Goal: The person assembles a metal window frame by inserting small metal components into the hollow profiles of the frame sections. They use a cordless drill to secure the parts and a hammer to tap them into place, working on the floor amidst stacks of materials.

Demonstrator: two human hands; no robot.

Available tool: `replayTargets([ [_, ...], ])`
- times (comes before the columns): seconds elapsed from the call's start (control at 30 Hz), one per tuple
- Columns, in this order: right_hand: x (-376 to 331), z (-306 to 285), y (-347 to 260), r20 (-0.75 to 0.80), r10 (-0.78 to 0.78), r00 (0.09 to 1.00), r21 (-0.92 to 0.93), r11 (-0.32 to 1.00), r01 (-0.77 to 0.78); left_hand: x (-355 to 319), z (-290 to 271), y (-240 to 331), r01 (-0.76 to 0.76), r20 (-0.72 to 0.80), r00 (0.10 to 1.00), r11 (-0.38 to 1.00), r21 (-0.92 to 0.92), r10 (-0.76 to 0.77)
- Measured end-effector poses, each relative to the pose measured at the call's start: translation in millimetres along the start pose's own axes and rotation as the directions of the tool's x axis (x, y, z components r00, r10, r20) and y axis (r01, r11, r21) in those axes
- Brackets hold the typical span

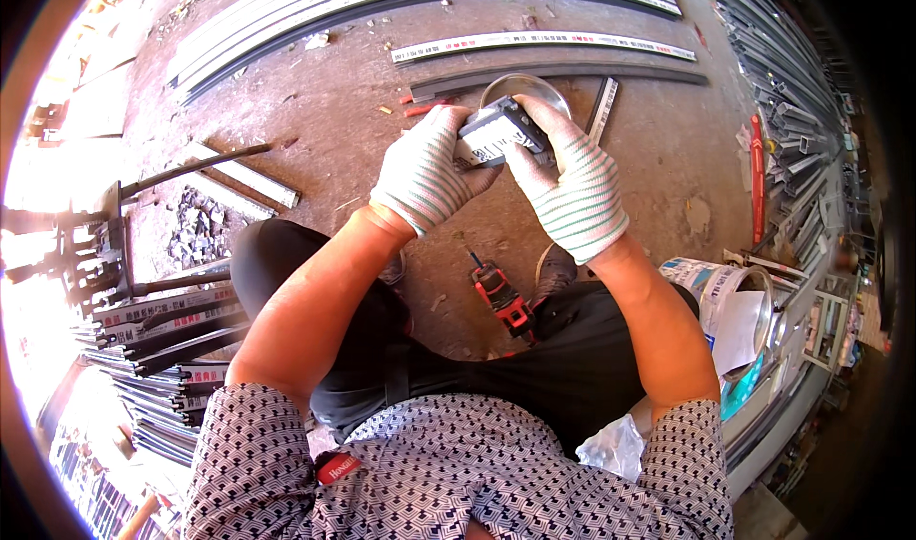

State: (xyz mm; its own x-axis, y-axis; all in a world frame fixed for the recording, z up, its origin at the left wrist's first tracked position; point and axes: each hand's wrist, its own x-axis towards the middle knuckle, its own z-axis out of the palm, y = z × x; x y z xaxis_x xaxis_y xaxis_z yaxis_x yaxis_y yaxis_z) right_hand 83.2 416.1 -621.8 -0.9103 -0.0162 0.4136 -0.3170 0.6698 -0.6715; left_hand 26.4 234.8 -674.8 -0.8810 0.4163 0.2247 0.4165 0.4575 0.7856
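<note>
my gloved left hand point(420, 172) and right hand point(574, 195) hold a short dark-and-white profile piece point(493, 134) between them, fingers closed on its opposite sides, up above the floor point(334, 125); a red-and-black power tool point(501, 297) lies near my right shoe point(555, 271).

Both hands wear knitted work gloves: the left hand point(425, 170) and right hand point(577, 192) are covered in pale, whitish fabric with thin green stripes running around it, ending in snug cuffs at the wrists. The shirt point(448, 454) is light with a dense, dark geometric print, and its short, loose sleeves point(246, 445) stop near the elbows, leaving the forearms point(320, 297) bare. Below are plain black trousers point(592, 354). A dark shoe point(555, 271) shows partly beneath the right leg.
</note>
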Motion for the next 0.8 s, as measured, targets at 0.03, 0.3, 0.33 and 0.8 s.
replayTargets([
  [0.03,0.7,2.2,-0.3,0.013,0.019,1.0,0.01,1.0,-0.019,-1.2,-1.1,-2.4,0.016,0.012,1.0,1.0,0.004,-0.016],
  [0.3,4.1,24.3,2.3,0.076,-0.088,0.993,0.0,0.996,0.088,-11.9,-22.3,-16.4,0.057,0.144,0.99,0.901,-0.43,0.006],
  [0.33,4.5,27.7,1.3,0.083,-0.096,0.992,0.009,0.995,0.095,-13.6,-25.1,-19.6,0.062,0.159,0.987,0.875,-0.479,0.018],
  [0.8,-18.1,86.4,21.8,0.269,-0.134,0.954,0.037,0.991,0.129,-36.0,-34.7,-53.0,0.502,0.448,0.859,0.573,-0.648,-0.245],
])
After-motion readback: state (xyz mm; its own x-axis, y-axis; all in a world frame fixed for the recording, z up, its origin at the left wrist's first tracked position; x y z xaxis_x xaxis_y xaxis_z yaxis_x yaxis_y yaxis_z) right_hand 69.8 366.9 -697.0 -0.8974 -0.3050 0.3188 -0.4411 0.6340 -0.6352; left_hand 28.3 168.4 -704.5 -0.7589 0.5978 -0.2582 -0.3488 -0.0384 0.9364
